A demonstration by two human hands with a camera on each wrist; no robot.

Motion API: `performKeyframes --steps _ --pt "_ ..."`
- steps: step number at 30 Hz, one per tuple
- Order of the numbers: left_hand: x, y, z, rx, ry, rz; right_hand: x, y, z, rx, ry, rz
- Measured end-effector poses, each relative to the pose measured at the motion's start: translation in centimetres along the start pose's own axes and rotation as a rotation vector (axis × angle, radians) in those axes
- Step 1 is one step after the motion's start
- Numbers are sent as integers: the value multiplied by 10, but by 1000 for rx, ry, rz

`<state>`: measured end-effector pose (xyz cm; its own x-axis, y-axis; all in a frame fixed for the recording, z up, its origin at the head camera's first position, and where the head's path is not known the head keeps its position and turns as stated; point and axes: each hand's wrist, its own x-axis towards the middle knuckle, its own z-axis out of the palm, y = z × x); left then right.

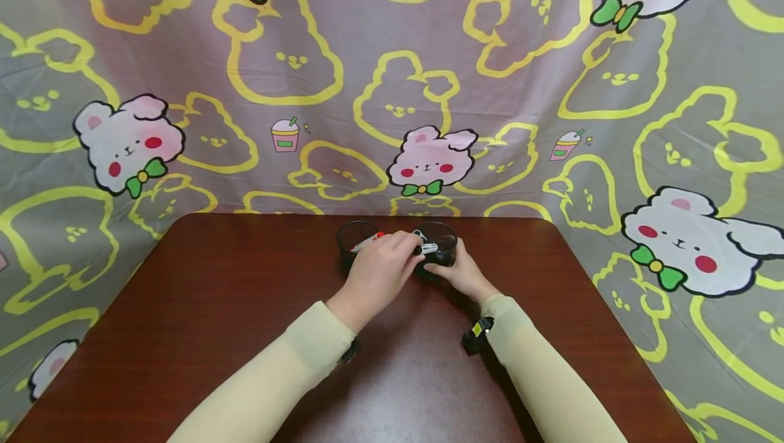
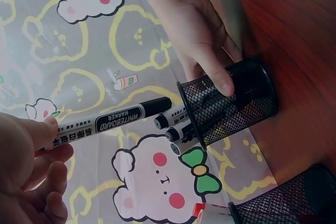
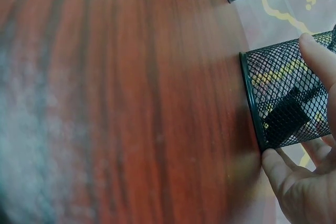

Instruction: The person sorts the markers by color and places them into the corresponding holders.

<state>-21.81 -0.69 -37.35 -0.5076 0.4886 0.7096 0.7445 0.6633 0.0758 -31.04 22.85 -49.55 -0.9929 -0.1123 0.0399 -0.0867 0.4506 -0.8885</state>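
A black-capped whiteboard marker (image 2: 118,120) is pinched between the thumb and fingers of my left hand (image 1: 381,267). Its cap end points at the mouth of the right-hand black mesh pen cup (image 2: 252,95), just outside the rim in the left wrist view. Several black-ended markers (image 2: 181,131) stick out of that cup. My right hand (image 1: 465,274) grips the cup's side, thumb on the near wall. In the right wrist view, a fingertip of the right hand (image 3: 304,190) lies at the base edge of the cup (image 3: 286,72). The cup stands upright near the table's far edge.
A second black mesh cup (image 2: 283,203) stands to the left of the first, holding a red-ended marker (image 2: 212,213). Both stand on a dark red-brown wooden table (image 1: 245,307). A cartoon-printed cloth (image 1: 343,89) hangs right behind the table and along its sides.
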Motion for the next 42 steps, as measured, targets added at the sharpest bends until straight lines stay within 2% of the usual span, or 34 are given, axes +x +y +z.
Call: performKeyframes --steps 12,25,34,42 --pt "11 1 8 40 -50 54 -1 -1 -1 4 -28 3" --pt "17 -1 20 90 -72 92 0 0 -1 -20 -19 11" --pt "20 -4 25 45 -69 26 -1 0 -1 -20 -21 16" --pt "22 -5 31 7 -56 -3 -1 0 -1 -22 -18 10"
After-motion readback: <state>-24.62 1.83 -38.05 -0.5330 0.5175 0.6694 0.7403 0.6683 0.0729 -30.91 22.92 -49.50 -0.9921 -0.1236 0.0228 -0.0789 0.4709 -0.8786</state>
